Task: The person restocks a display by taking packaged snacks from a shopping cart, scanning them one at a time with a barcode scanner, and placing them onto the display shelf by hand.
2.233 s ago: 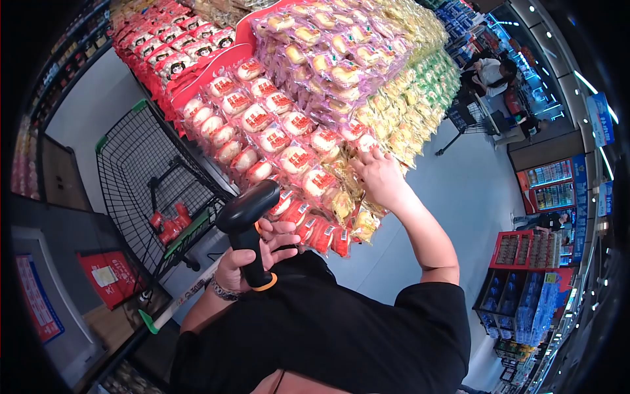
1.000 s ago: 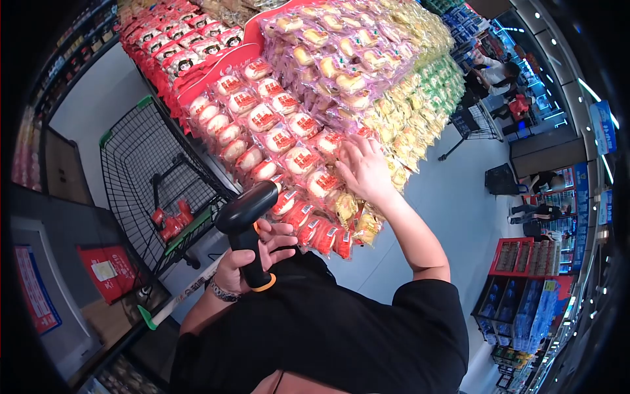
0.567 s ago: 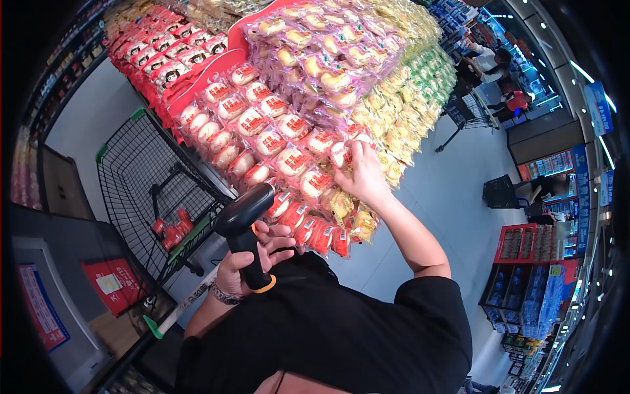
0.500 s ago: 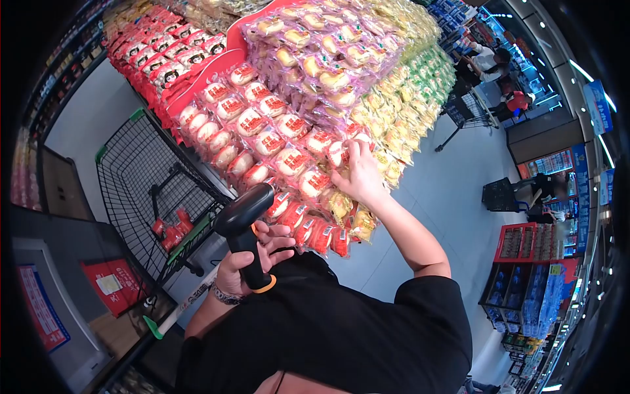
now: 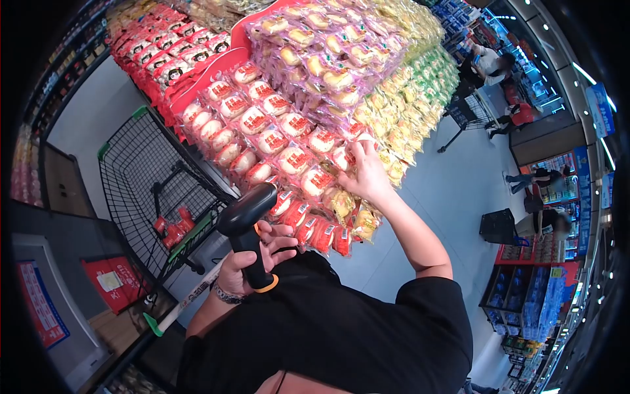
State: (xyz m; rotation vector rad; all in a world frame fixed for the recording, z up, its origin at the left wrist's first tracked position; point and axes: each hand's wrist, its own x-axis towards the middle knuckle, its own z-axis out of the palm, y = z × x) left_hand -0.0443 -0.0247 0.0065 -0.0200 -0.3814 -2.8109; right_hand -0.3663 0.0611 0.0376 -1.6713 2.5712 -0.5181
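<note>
My left hand is wrapped around the handle of a black barcode scanner with an orange-yellow ring at its base. The scanner's head tilts up toward the display. At the right end of the rows of buns, my right hand has its fingers curled over a clear-wrapped bun with red print; the fingers partly cover it. More wrapped white buns lie in rows to its left. Below the hand are a yellow-wrapped packet and red packets with barcodes.
Purple-wrapped pastries rise in a mound behind the buns, with yellow packets alongside. A wire shopping cart holding red packets stands left. Across the aisle are other people, a dark basket and blue stacked goods.
My right hand stays at the same bun, with its fingers slightly shifted. The left hand still holds the scanner. People in the aisle at right have moved.
</note>
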